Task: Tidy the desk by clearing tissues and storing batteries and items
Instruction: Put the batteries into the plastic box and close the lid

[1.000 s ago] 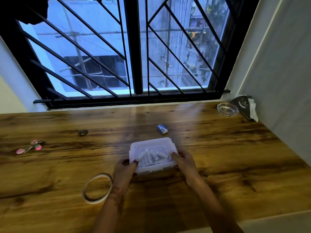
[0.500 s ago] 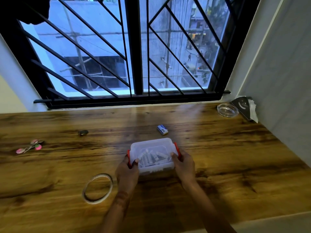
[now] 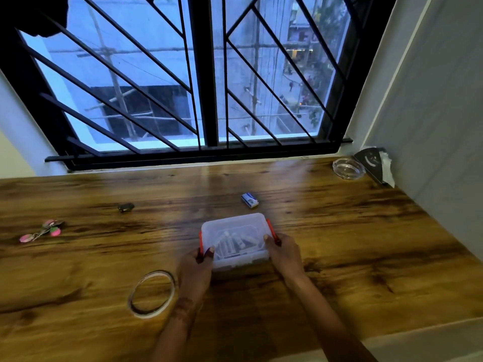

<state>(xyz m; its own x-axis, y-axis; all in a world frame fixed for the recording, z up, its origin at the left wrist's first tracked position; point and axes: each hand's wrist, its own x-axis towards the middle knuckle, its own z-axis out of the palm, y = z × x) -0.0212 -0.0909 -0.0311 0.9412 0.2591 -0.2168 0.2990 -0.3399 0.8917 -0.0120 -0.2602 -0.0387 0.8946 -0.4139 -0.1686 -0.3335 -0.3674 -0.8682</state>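
Observation:
A small clear plastic box (image 3: 235, 226) with its lid on and red side clips sits on the wooden desk (image 3: 339, 244) near the front. Several batteries (image 3: 232, 242) lie inside it. My left hand (image 3: 196, 267) grips the box's left side, thumb on the lid by the left red clip. My right hand (image 3: 285, 254) grips the right side, fingers over the right red clip. A black tissue holder (image 3: 372, 163) with white tissue sticking out stands in the far right corner.
A small blue box (image 3: 249, 199) lies just beyond the plastic box. A tape ring (image 3: 151, 293) lies at front left. Pink key rings (image 3: 41, 231) and a small dark object (image 3: 126, 207) sit at left. A glass ashtray (image 3: 349, 168) stands far right. Window bars run along the back.
The red clips, not showing a second ago, now stand against both sides of the box. Both hands shifted from the box's front corners to its sides.

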